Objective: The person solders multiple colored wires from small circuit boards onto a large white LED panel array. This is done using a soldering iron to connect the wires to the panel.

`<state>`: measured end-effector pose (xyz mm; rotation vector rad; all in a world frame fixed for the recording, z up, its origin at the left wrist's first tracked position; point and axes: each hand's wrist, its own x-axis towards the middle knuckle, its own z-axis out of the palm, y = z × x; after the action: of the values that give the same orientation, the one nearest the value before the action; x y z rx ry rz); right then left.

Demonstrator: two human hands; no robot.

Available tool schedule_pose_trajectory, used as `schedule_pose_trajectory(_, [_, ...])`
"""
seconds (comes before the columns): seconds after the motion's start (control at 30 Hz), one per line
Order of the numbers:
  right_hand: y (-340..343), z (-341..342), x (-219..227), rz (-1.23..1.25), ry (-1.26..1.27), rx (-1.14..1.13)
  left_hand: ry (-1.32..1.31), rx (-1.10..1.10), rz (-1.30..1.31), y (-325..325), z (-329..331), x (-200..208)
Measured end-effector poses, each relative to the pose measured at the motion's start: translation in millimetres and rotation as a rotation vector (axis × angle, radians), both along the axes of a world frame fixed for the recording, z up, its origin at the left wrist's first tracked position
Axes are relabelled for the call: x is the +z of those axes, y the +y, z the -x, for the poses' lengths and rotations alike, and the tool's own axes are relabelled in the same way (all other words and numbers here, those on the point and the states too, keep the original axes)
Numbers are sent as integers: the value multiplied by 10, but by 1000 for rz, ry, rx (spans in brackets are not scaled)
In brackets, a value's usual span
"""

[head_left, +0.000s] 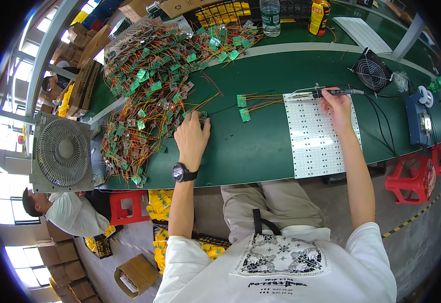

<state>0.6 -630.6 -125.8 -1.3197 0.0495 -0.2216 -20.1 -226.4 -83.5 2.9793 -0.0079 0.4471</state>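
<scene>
Just beyond circuit boards, yellow pieces in a black crate.

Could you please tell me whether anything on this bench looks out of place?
The heap of wired circuit boards at left looks untidy, tangled and loosely spread. A clear bottle also stands near its far right end, perhaps an odd neighbour for bare boards. No damage is evident.

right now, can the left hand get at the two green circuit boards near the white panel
Probably yes: the left hand is to the left of the two green circuit boards, and nothing tall on the green tabletop seems to stand in its way.
</scene>
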Motion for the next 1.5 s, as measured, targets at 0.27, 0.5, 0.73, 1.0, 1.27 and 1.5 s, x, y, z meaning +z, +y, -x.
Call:
schedule_pose_trajectory(0.27, [-21,19,-15,-2,9,-10,-219,-355,52,103,574,131])
schedule_pose_trajectory(0.5, [-36,10,4,29,16,-9,-218,-172,709,123,848,-20])
schedule_pose_trajectory(0.73, [-12,11,1,11,-3,5,141,-95,431,74,500,-57])
schedule_pose_trajectory(1.0, [-51,-14,-37,-2,-2,18,384,-197,675,65,576,114])
schedule_pose_trajectory(1.27, [-45,-14,-28,-16,3,15,427,-352,583,221,592,128])
schedule_pose_trajectory(1.5, [-44,-19,-12,-34,25,10,508,-147,908,175,612,66])
